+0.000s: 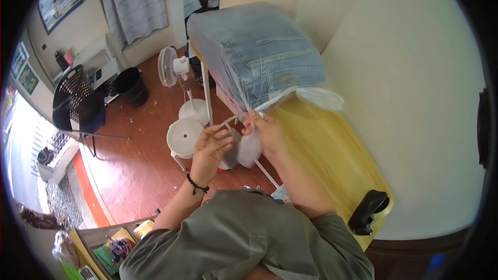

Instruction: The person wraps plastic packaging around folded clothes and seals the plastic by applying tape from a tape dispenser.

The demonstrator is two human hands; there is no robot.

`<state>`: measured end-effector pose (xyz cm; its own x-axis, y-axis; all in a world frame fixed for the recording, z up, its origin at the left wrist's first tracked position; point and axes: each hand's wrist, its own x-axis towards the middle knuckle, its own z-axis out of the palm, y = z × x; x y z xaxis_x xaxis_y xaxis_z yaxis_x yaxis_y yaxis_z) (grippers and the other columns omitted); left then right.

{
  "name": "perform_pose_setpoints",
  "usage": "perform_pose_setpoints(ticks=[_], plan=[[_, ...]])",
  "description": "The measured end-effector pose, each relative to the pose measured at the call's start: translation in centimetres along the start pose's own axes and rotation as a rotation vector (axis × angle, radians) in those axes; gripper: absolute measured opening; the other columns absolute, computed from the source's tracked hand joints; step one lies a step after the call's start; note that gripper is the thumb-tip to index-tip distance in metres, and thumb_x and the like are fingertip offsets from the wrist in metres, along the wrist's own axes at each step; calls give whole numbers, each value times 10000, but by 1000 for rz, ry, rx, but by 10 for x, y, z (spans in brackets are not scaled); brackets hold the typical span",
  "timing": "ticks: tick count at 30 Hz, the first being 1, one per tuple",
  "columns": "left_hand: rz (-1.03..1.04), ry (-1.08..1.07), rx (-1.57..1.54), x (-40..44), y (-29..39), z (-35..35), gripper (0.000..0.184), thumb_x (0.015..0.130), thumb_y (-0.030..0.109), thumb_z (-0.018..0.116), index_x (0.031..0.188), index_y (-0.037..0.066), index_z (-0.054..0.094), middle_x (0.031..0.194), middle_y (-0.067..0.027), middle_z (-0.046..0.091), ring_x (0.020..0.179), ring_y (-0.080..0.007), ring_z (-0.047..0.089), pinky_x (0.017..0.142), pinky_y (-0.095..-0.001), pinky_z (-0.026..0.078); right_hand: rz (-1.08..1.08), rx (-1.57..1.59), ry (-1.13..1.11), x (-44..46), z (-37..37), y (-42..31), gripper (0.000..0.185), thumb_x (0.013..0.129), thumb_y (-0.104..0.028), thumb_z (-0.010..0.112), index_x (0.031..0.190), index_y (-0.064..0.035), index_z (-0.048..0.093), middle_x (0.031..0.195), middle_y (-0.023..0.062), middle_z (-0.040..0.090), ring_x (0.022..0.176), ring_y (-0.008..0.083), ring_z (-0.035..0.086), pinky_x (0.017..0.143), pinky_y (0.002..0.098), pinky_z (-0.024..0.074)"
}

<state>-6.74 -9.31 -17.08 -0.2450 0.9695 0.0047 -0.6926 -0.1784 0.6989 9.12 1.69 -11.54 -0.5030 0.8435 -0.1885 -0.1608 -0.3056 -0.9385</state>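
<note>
In the head view, the bag [249, 41], clear plastic packed with folded jeans [288, 65], sits on the far end of the yellow table [327, 148]. Its bulk lies ahead of the fingers, above both hands in the view and mostly to the right of the left one. The bag's long axis slants from upper left to lower right, toward the wall side. Its gathered neck [244, 108] points back at the person, by the table's left edge, and the right hand [265, 132] is the nearer of the two, right at it.

The right hand's thumb and forefinger are pressed together on the neck, the other fingers curled under and partly hidden. The left hand [210, 144] is just beside it, off the table's left edge and over the floor. Its thumb and forefinger appear to pinch a thin strip [231, 120] that runs across to the neck; the remaining fingers are bent and slightly apart. Whether the strip is string or twisted plastic, I cannot tell.

Well apart from the hands, a black object [369, 210] lies at the table's near right corner. A white stool [184, 137] stands on the floor beyond the left hand.
</note>
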Motion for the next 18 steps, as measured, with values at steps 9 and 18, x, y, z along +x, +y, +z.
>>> perform_pose_setpoints(ticks=[9, 18], plan=[[1049, -325, 1495, 31, 32, 46, 167, 827, 60, 683, 982, 122, 692, 991, -25, 616, 904, -210, 582, 797, -361, 429, -1331, -2132, -121, -22, -6, -84, 105, 790, -207, 630, 719, -131, 644, 667, 30, 598, 714, 210, 611, 855, 411, 447], [1908, -513, 1953, 63, 59, 64, 153, 808, 278, 668, 959, 259, 684, 1039, 49, 546, 914, -155, 510, 782, -337, 340, -2045, -2114, -855, 11, -8, -149, 60, 725, -218, 627, 748, -167, 649, 840, -3, 579, 929, 191, 564, 872, 332, 430]])
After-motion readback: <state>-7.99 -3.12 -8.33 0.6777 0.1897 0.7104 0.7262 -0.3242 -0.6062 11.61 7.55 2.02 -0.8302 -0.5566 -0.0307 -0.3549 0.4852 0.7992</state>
